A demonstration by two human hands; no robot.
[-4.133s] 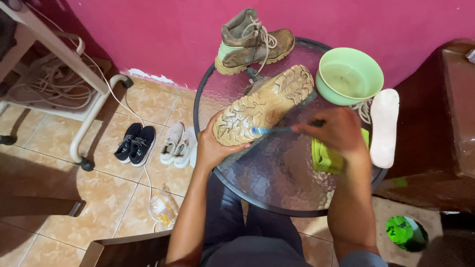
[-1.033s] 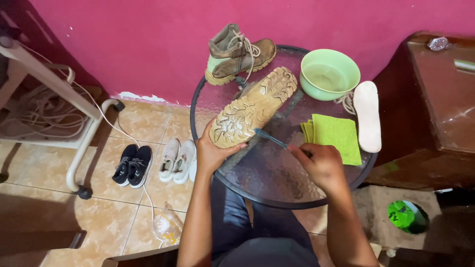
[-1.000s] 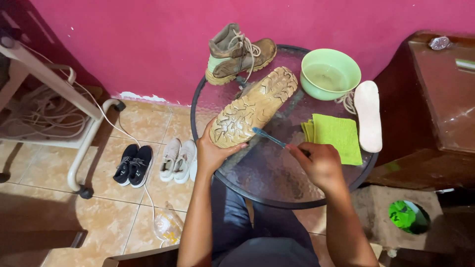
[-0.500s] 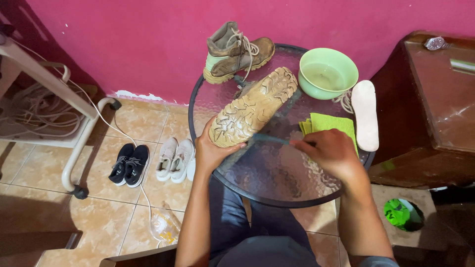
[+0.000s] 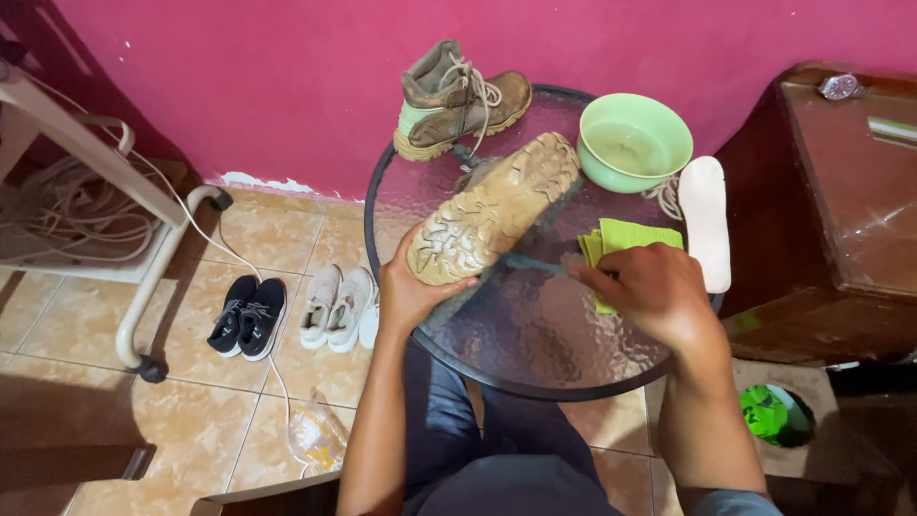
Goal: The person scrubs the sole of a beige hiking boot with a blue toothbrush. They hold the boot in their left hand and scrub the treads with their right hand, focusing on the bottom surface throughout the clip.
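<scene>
From the head camera, a round glass table (image 5: pixel 535 334) stands by a pink wall. A tan boot (image 5: pixel 497 208) lies on the table with its muddy sole facing up. The left hand (image 5: pixel 413 291) grips the end of the boot nearest the person, fingers wrapped under and thumb on the sole. The right hand (image 5: pixel 652 291) is closed around a thin blue brush (image 5: pixel 528 263), whose tip touches the sole. Under this hand lies a yellow-green cloth (image 5: pixel 626 237). Behind the boot stands a second boot (image 5: pixel 457 97), upright. Just right of the boot sits a green bowl (image 5: pixel 634 141), and right of that a white insole (image 5: pixel 705 220). On the floor, left of the table, are black shoes (image 5: pixel 246 315) and white shoes (image 5: pixel 334 306).
</scene>
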